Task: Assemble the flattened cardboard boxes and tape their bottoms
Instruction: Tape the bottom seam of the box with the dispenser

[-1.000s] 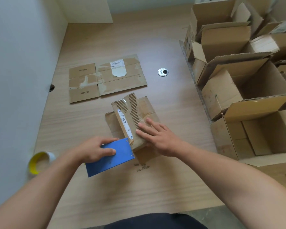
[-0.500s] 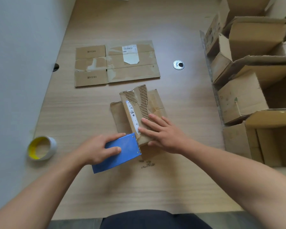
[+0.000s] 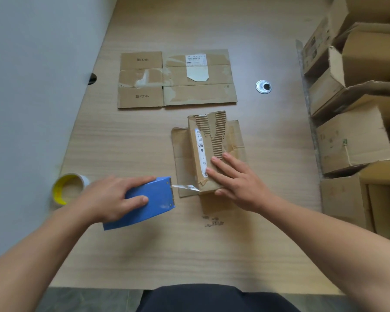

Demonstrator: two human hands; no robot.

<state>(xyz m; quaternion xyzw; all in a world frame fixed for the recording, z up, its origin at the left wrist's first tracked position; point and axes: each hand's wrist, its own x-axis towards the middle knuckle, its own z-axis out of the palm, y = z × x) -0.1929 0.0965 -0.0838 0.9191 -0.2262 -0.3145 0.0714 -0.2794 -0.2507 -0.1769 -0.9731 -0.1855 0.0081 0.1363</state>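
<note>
**Clear tape strung from dispenser to box**

Near the middle of the table (image 3: pixel 144 255), a pale laminate with a fine wood grain, we see a small box (image 3: pixel 208 152) of brown corrugated card. Loose flaps lie splayed flat around its base. Its upper face is torn: the outer paper has peeled away in a forked shape, baring the ribbed fluting. A narrow white label (image 3: pixel 200 149) runs lengthwise beside the tear.

The right hand (image 3: pixel 236 183) lies on the near end of that face. Its fingers are straight and slightly spread, pressing down rather than grasping.

Just left of the box, the left hand (image 3: pixel 113 197) grips a blue dispenser (image 3: pixel 149 201), a smooth wedge-shaped shell with a toothed metal edge turned toward the box. Its digits are curled round the shell. A thin, glossy strip of clear tape (image 3: pixel 186 188) stretches from those teeth to the box's near left corner.

Farther back lies a flat box (image 3: pixel 176 78), creased into rectangular panels and patched with shiny old tape and a white sticker.

A roll (image 3: pixel 69 188) with a yellow core stands at the table's left edge, by the smooth grey wall (image 3: pixel 32 86). A round metal grommet (image 3: pixel 263 86) sits in the tabletop to the right of the flat box.

Along the right edge, open boxes (image 3: pixel 356 140) of the same brown card are crowded together, their flaps raised.
</note>
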